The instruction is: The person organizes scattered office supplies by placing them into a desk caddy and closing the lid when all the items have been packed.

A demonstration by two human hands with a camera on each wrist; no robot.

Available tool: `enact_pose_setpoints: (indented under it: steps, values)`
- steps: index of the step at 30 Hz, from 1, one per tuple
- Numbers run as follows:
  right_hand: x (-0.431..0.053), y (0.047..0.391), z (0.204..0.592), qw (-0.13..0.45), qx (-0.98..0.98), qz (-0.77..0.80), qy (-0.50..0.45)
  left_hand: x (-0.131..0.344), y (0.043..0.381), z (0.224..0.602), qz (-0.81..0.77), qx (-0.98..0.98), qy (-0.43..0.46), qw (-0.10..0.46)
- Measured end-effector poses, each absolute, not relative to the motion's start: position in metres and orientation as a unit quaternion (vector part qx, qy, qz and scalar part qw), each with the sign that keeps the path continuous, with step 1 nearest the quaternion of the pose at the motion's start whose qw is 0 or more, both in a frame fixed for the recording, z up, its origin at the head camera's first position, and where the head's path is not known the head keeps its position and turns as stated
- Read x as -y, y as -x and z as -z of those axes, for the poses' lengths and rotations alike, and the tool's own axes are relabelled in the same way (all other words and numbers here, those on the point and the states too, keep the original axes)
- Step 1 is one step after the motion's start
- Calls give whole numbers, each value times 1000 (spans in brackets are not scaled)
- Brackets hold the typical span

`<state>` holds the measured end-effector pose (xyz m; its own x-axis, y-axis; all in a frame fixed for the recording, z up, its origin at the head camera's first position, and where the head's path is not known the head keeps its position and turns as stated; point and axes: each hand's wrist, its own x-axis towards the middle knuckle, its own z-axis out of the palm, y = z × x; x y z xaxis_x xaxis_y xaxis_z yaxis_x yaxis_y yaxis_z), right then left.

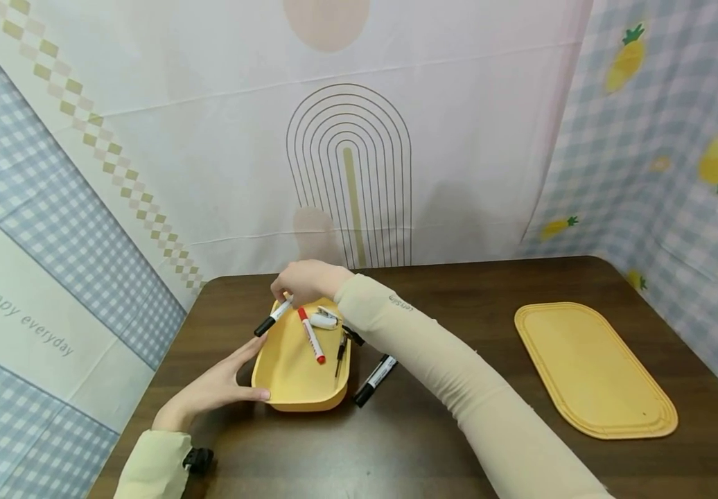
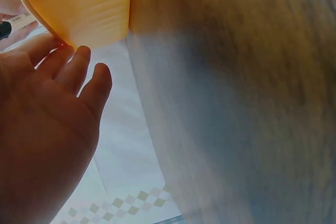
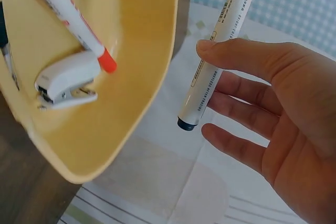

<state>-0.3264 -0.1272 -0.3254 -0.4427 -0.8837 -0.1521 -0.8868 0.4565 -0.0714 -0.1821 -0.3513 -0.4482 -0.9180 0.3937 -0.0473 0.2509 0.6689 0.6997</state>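
While the right hand (image 1: 309, 278) holds a black-capped marker (image 1: 274, 317) at the far left part of the yellow bin (image 1: 290, 388), the left hand (image 1: 218, 384) rests against the bin's left side. Right grip: closed to the width of the marker barrel. Left grip: spread wide, thumb at the near left rim, fingers along the wall, contact only.

Head view: shows the full layout. Inside the bin lie a red-capped marker (image 1: 311, 336), a white stapler (image 1: 324, 319) and a thin black tool (image 1: 341, 355). On the table (image 1: 309, 450), a second black marker (image 1: 375, 380) lies just right of the bin, partly behind the right sleeve (image 1: 459, 374); a yellow lid (image 1: 596, 371) lies well apart, at right.

Right wrist view: shows what the head view conceals, namely the thumb pressed on the printed barrel, the barcode and the dark end plug. A gap separates barrel and bin rim in this view; height above the rim cannot be determined.

Left wrist view: shows the ribbed outer wall of the bin and the left fingertips against it. Only part of the held marker appears, at the picture's left edge.
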Motion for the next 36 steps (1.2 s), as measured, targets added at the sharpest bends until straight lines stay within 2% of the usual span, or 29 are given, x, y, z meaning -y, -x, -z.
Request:
enact_pose_setpoints:
  steps: [9, 15, 33, 36]
  values:
    - [149, 313, 340, 61, -837, -46, 542, 350, 183, 450, -387, -899, -183, 93]
    - [157, 308, 354, 65, -838, -68, 538, 350, 182, 450, -393, -894, -193, 93]
    - [154, 310, 376, 66, -843, -111, 522, 352, 182, 449, -382, -898, -199, 92]
    - [153, 312, 380, 81, -850, -99, 511, 351, 182, 449, -381, -898, -195, 96]
